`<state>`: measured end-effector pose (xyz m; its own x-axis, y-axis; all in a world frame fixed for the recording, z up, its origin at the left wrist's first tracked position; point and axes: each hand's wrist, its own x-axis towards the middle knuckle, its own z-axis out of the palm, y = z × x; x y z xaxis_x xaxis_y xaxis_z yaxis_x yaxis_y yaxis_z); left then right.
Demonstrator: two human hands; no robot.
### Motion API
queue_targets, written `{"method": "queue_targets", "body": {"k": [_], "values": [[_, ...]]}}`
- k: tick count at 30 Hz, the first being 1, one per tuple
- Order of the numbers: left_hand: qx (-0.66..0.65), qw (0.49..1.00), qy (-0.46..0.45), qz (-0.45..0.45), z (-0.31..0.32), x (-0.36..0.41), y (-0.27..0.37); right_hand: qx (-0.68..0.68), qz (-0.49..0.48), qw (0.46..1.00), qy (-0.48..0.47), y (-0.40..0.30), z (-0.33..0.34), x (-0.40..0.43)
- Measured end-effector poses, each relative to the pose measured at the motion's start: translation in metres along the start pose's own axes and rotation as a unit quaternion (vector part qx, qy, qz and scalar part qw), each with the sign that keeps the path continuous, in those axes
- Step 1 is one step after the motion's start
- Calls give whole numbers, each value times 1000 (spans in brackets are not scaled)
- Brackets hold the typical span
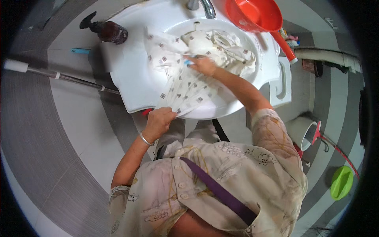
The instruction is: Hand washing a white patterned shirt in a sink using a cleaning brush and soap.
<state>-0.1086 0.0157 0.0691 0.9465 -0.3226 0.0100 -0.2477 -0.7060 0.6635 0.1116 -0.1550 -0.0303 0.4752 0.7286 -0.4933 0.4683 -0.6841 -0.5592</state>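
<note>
A wet white cloth (189, 89) with small dark diamond prints lies bunched in the white washbasin (130, 80) and spreads over its left side. At the basin's front edge my left hand (161, 120), with a silver bangle at the wrist, grips a corner of the cloth and pulls it taut. My right hand (204, 65) is over the middle of the cloth, its fingers closed around a small blue and white object (188, 62). That object is blurred, perhaps a brush, and mostly hidden by the fingers.
A chrome faucet (208, 10) rises behind the basin. On the left of the rim stands a brown pump bottle (114, 32); a red dipper (254, 14) rests at the right. A metal pole (80, 82) leans at the left. Lower right are a white bucket (302, 133) and a green basin (341, 183).
</note>
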Motion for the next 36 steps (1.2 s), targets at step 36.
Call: {"method": "queue_targets", "body": {"k": [36], "values": [[0,999,-44,-6,-25,-13,37,-120,64,988,76,75,-28,-83]]}}
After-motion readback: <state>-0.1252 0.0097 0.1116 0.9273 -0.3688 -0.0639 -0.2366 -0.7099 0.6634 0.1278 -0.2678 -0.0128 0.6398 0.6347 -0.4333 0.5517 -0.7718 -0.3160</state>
